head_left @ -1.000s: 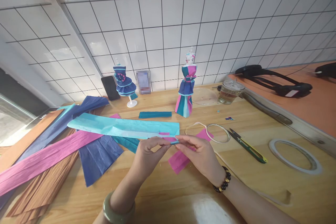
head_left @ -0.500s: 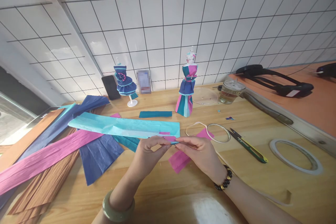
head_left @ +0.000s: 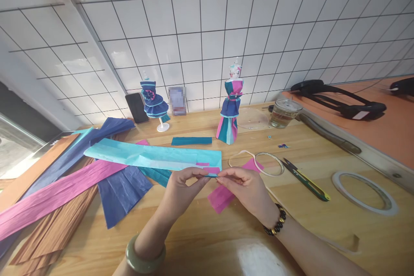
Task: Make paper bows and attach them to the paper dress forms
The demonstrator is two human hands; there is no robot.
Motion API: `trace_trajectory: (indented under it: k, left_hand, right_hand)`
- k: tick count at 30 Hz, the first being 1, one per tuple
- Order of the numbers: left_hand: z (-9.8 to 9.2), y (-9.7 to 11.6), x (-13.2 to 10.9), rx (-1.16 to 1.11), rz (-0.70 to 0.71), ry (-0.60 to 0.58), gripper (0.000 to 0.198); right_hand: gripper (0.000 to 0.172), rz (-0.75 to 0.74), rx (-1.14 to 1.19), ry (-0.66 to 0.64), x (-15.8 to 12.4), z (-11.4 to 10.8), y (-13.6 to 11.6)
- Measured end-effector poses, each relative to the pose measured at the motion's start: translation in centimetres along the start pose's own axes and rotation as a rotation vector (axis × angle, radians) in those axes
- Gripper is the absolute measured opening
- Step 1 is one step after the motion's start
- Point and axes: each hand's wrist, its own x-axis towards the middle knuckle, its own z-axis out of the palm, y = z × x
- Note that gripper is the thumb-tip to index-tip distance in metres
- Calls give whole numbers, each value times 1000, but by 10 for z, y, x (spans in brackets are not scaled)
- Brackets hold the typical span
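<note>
Between my two hands is a small paper strip [head_left: 211, 171], pink with a blue edge. My left hand [head_left: 184, 185] pinches its left end between thumb and fingers. At the right end my right hand [head_left: 244, 187] grips it in the same way. Just behind the fingers lies a long light-blue crepe paper strip [head_left: 158, 155] with small pink pieces on its end. A pink paper piece [head_left: 221, 198] lies partly under my right hand. To the right are rings of thin tape [head_left: 270, 164] and a green and yellow cutter [head_left: 305, 181].
Two small dress forms in paper dresses, one short [head_left: 155, 101] and one long [head_left: 230, 108], stand near the tiled wall. Crepe paper strips [head_left: 64, 185] pile up at left. A glass [head_left: 285, 114] stands at back right; a white tape roll [head_left: 338, 181] lies at right.
More of the strip's pink face shows between my fingertips, and it has shifted slightly right. My hands have barely moved.
</note>
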Motion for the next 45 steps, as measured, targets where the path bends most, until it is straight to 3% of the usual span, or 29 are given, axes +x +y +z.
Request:
trace_trajectory:
  k: [14, 29, 45]
  left_hand:
    - [0, -4, 1, -101, 76, 12, 4]
    - [5, -9, 1, -80, -6, 46, 13]
    - [1, -2, 2, -39, 120, -26, 14]
  right_hand:
    - [10, -14, 171, 23, 4, 1, 4]
    - [12, 24, 173, 15, 4, 1, 3]
    - [19, -134, -55, 11, 3, 0, 5]
